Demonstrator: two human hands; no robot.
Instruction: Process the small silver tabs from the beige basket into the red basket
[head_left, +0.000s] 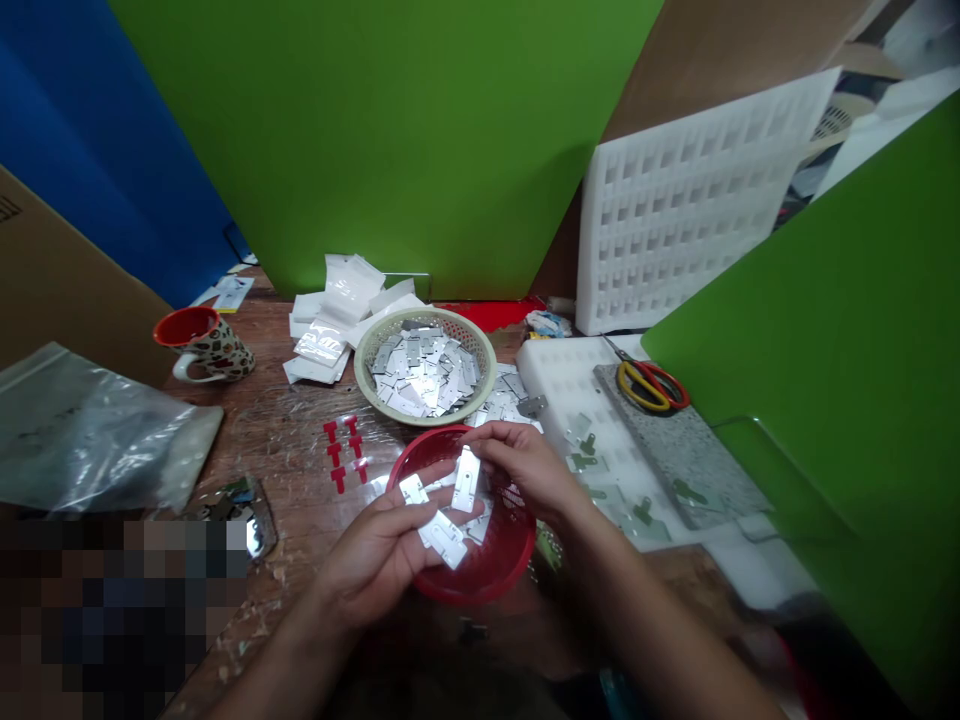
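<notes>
Above a red plastic basket (pixel 517 560), my left hand (pixel 375 550) is closed on a small silver metal plate (pixel 444 540) between thumb and fingers. Another metal plate (pixel 412 489) shows by its fingertips. My right hand (pixel 517 460) pinches a third metal plate (pixel 466 478), held upright over the left fingers. More plates lie in the red basket, partly hidden by my hands. Just behind stands a cream basket (pixel 362 385) heaped with similar metal plates (pixel 424 370).
Red T-shaped pieces (pixel 335 452) lie left of the baskets. A mug (pixel 210 345) and a plastic bag (pixel 97 430) stand farther left. Scissors (pixel 651 387) rest on a grey slab (pixel 675 450) at right, beside white foam (pixel 555 365). Green panels (pixel 405 130) rise behind.
</notes>
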